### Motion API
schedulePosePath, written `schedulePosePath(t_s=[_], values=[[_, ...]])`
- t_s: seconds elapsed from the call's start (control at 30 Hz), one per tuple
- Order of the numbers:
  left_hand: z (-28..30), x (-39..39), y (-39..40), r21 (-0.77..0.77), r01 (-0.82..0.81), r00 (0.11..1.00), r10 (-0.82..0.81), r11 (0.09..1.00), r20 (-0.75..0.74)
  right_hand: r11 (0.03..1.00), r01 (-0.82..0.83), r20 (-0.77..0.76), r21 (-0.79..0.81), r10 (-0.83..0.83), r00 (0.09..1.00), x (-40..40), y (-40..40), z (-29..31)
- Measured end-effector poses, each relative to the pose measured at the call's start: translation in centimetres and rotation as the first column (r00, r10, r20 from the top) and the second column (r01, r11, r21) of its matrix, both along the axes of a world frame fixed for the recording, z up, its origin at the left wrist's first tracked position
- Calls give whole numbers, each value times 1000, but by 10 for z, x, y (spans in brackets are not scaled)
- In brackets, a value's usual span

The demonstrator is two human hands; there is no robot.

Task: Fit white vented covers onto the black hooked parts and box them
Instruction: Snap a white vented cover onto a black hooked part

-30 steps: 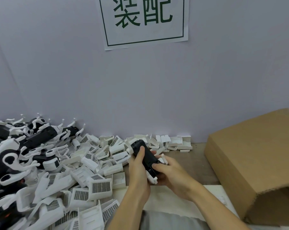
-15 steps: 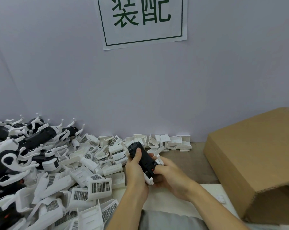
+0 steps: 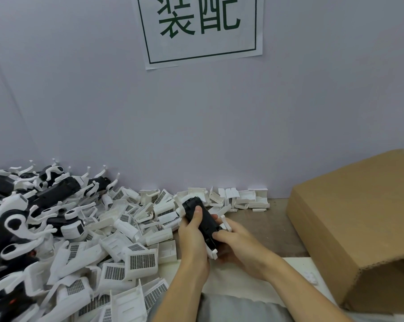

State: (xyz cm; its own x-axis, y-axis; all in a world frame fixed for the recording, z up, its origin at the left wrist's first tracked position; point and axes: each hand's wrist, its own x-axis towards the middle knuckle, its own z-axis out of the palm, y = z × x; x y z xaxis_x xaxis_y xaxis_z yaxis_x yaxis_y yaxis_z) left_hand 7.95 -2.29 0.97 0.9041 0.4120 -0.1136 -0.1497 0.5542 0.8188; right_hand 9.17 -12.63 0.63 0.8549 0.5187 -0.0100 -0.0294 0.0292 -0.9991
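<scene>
I have the black hooked part up off the tabletop between both hands, just in front of the pile, tilted so its far end points up and away from me. My left hand wraps it from the left, thumb laid flat along the top face, which I judge steadies the body against the push from the other side. My right hand comes in from the right with its fingers curled round the lower end, where bits of a white cover show along the right edge and underneath. I read this as the seating step: one hand braces, the other presses the cover home. Whether it has clicked fully on I cannot tell, since my hands hide the joint.

The loose white vented covers lie heaped to my left within easy reach, and further left is the stack of black parts with white hooks, so the feed comes from that side. The cardboard box sits at my right, apart from the hands, with a flap lying over it; I cannot see inside. A sign with green characters hangs on the wall behind.
</scene>
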Motion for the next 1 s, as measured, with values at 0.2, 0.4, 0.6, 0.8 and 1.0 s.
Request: schedulePosePath(t_s=[0.2, 0.4, 0.6, 0.8, 1.0], values=[[1, 0, 2, -39, 10, 999, -12, 999, -51, 1000, -20, -14, 5, 20, 1000, 0, 1, -2], [1, 1, 1, 6, -7, 999, 7, 1000, -32, 999, -38, -26, 37, 39, 999, 3, 3, -4], [-1, 2, 2, 50, -15, 1000, 16, 999, -18, 1000, -18, 15, 8, 17, 1000, 6, 1, -6], [3, -3, 5, -188, 66, 994, -80, 980, -71, 986, -102, -92, 132, 115, 989, 5, -3, -4], [10, -5, 20, -445, -7, 1000, 7, 896, 0, 927, 358, 79, -108, -351, 933, 18, -8, -9]])
